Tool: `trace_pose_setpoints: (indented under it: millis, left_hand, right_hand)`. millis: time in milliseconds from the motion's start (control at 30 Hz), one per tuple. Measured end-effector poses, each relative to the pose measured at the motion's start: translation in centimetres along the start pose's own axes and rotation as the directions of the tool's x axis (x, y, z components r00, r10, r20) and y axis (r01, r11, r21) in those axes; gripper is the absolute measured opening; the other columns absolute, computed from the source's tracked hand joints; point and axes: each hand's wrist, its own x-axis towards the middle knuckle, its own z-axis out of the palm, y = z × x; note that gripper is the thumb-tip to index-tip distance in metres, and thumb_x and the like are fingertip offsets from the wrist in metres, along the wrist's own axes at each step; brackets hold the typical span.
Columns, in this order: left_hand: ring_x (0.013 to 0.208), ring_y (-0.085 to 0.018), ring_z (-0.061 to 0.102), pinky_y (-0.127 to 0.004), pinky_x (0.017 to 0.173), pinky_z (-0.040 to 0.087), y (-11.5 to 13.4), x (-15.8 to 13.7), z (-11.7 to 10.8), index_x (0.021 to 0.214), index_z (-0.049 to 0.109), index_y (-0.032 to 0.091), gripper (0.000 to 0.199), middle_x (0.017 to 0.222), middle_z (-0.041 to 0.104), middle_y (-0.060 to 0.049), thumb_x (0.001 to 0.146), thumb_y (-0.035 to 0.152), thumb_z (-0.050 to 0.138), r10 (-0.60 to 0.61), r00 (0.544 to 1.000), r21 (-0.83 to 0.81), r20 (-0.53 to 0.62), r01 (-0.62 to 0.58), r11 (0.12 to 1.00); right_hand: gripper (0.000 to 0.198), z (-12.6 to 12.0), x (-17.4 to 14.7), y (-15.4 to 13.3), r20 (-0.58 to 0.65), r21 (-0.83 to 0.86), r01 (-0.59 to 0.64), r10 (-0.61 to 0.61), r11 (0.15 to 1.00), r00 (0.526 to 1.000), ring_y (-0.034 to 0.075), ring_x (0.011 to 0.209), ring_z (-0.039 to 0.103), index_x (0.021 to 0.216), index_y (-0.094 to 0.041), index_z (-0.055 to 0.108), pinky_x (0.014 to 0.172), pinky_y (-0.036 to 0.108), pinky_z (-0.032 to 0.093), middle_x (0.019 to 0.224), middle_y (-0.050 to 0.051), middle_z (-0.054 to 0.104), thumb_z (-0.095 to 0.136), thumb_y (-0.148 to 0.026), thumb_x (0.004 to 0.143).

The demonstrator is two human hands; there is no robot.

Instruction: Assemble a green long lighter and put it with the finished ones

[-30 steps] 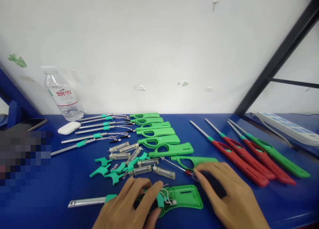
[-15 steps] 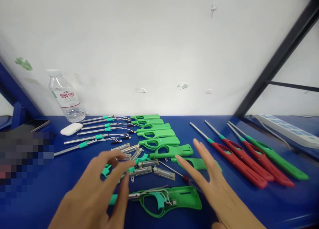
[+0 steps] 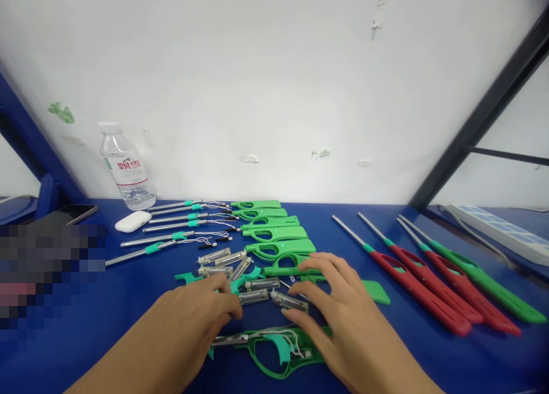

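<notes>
My left hand point(image 3: 195, 319) is low over the blue table, its fingers curled and pressed together. Its fingertips are beside a clear fuel tank point(image 3: 254, 297) and the teal triggers point(image 3: 253, 274); what they hold, if anything, is hidden. My right hand point(image 3: 338, 319) has its fingers apart, with thumb and forefinger on either side of another clear fuel tank point(image 3: 290, 301). I cannot tell whether they touch it. Below both hands lies an open green lighter shell point(image 3: 266, 370) with a metal rod point(image 3: 231, 341), a teal trigger point(image 3: 281, 348) and white wires inside. My right hand covers part of it.
Several green handle shells point(image 3: 278, 233) lie in a column behind the tanks, beside metal rods with wires point(image 3: 171, 228). Red lighters point(image 3: 420, 285) and a green one point(image 3: 493, 279) lie at right. A water bottle point(image 3: 128, 174), white case point(image 3: 132, 221) and power strip point(image 3: 501, 231) stand farther out.
My right hand has moved left and down to the clear tank. My left hand has turned and its fingers have curled inward. The view has shifted slightly.
</notes>
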Motion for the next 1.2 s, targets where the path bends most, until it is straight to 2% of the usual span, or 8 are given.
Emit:
trace_pose_setpoints:
  millis: [100,333,467,600,700,900,1100,1200]
  left_hand:
    - [0.056,-0.013,0.076,-0.018,0.056,0.055,-0.6,-0.4,0.6,0.080,0.081,0.034,0.046,0.081,0.082,0.006,0.092,0.005,0.048,0.039,0.991,-0.018,0.126,-0.037,0.999]
    - [0.073,-0.019,0.082,-0.022,0.061,0.056,-1.2,-1.2,1.0,0.095,0.083,0.032,0.047,0.095,0.084,-0.002,0.098,0.005,0.045,-0.054,0.958,0.022,0.282,0.050,0.998]
    - [0.087,-0.019,0.085,-0.021,0.072,0.057,-1.5,-0.8,1.0,0.092,0.080,0.031,0.042,0.095,0.082,-0.001,0.098,0.003,0.049,-0.090,0.921,0.019,0.380,0.089,0.996]
    - [0.083,-0.019,0.083,-0.024,0.070,0.053,-1.4,-0.9,1.0,0.096,0.077,0.030,0.043,0.101,0.081,-0.002,0.099,0.001,0.047,-0.121,0.901,0.030,0.416,0.119,0.992]
    - [0.077,-0.019,0.081,-0.024,0.065,0.051,-1.1,-1.2,1.1,0.097,0.077,0.030,0.043,0.105,0.082,-0.003,0.097,0.000,0.046,-0.114,0.906,0.031,0.407,0.111,0.993]
    - [0.080,-0.019,0.081,-0.023,0.070,0.056,-0.2,-1.4,1.4,0.099,0.079,0.030,0.041,0.100,0.084,-0.001,0.101,0.004,0.047,-0.029,0.947,-0.017,0.321,0.036,0.999]
    - [0.070,-0.019,0.081,-0.025,0.065,0.060,0.6,-0.6,1.5,0.097,0.077,0.028,0.042,0.091,0.084,0.000,0.108,0.009,0.041,0.044,0.987,-0.034,0.157,-0.039,0.999]
    - [0.075,-0.018,0.084,-0.025,0.063,0.062,1.2,0.4,1.0,0.102,0.076,0.029,0.044,0.095,0.084,0.001,0.115,0.013,0.036,0.077,0.996,-0.037,0.043,-0.075,0.996]
  right_hand:
    - [0.018,0.9,-0.2,0.2,0.004,-0.004,0.014,-0.014,1.000,1.000,0.047,0.139,0.072,0.114,-0.024,0.082,0.103,0.074,0.071,0.136,0.016,0.079,0.088,-0.016,0.099]
    - [0.022,2.3,-0.5,0.6,-0.053,-0.052,0.080,-0.082,0.995,0.995,0.047,0.133,0.077,0.103,-0.022,0.080,0.097,0.067,0.075,0.129,0.013,0.084,0.092,-0.007,0.091]
    - [0.009,2.5,-0.4,1.4,-0.134,-0.048,0.104,-0.110,0.993,0.985,0.040,0.123,0.082,0.105,-0.025,0.074,0.094,0.058,0.071,0.116,0.005,0.088,0.075,-0.018,0.110]
    - [0.021,1.5,-0.1,1.5,-0.152,-0.009,0.104,-0.104,0.995,0.983,0.027,0.112,0.084,0.113,-0.029,0.068,0.104,0.049,0.058,0.095,-0.006,0.087,0.051,-0.030,0.126]
    - [0.024,0.9,0.0,1.3,-0.165,0.008,0.109,-0.106,0.994,0.981,0.020,0.102,0.083,0.122,-0.030,0.067,0.108,0.045,0.051,0.097,-0.009,0.086,0.045,-0.035,0.129]
    - [0.026,1.1,-0.3,1.4,-0.183,-0.011,0.135,-0.135,0.991,0.974,0.021,0.101,0.079,0.140,-0.023,0.068,0.104,0.041,0.051,0.109,0.000,0.084,0.046,-0.030,0.128]
    - [0.021,1.0,-0.3,1.2,-0.163,0.008,0.121,-0.118,0.993,0.980,0.021,0.097,0.077,0.127,-0.025,0.074,0.104,0.041,0.049,0.105,-0.001,0.079,0.053,-0.023,0.125]
    - [0.020,0.7,-0.2,0.8,-0.137,0.051,0.099,-0.091,0.994,0.986,0.019,0.100,0.079,0.120,-0.027,0.074,0.114,0.039,0.044,0.104,-0.005,0.082,0.054,-0.025,0.125]
